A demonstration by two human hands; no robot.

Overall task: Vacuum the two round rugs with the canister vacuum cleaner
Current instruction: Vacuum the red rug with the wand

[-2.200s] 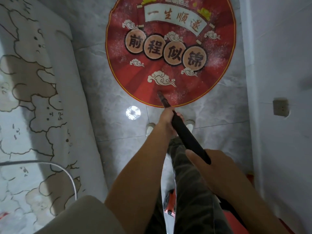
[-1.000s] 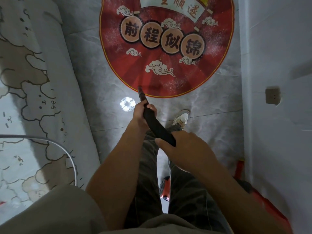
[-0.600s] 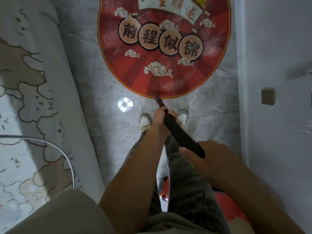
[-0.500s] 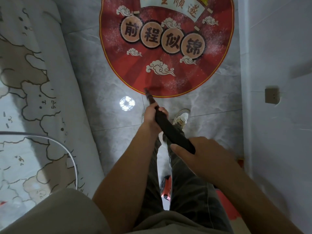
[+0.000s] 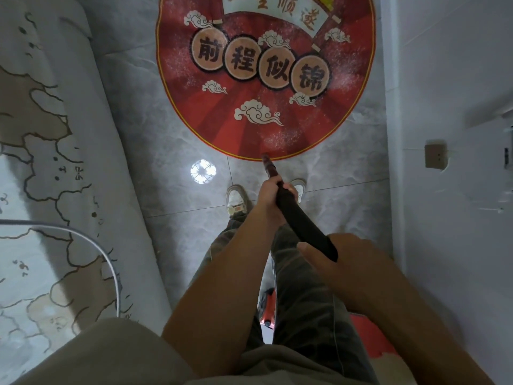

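Note:
A round red rug with clouds and Chinese characters lies on the grey tiled floor ahead of my feet. A black vacuum wand slants from lower right up to the rug's near edge, where its tip sits. My left hand grips the wand low down, near the tip. Higher up, my right hand grips the wand's upper end. Parts of the red canister vacuum show between and behind my legs. Only one rug is in view.
A bed with a patterned cover runs along the left, a white cable lying on it. A white wall with a socket closes the right side. A lamp reflection glints on the tiles.
The wand tip has swung back and forth along the rug's near edge, left then right, and now rests further right. Both hands keep their grip.

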